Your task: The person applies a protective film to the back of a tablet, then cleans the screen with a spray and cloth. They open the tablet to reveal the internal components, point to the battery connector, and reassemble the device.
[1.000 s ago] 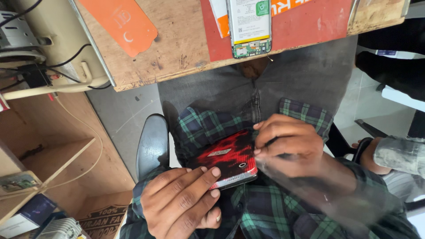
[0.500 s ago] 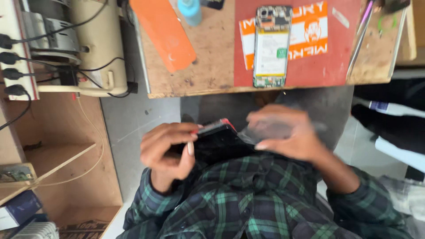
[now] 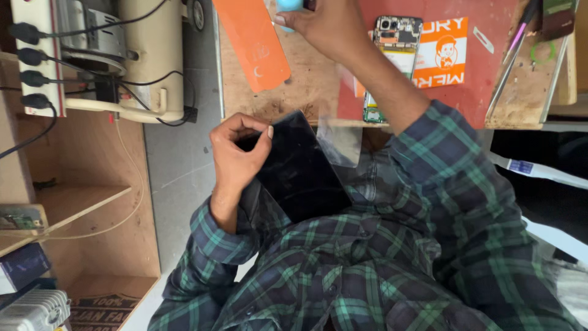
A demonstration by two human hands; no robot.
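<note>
We see our left hand (image 3: 236,153) holding a black phone screen (image 3: 303,168) over our lap, just below the edge of the wooden bench (image 3: 294,92). Its fingers (image 3: 263,136) are closed on the screen's top corner. A thin clear film (image 3: 340,141) sits beside the screen.

Our right hand (image 3: 324,24) is up on the bench, and its fingers curl around a light blue bottle (image 3: 288,6). We cannot see what is in the bottle, as most of it is cut off at the top.

An opened phone (image 3: 392,61) with its inside parts showing lies on a red mat (image 3: 490,55). An orange phone cover (image 3: 252,41) lies near it. Tweezers (image 3: 511,61) rest on the mat too.
</note>
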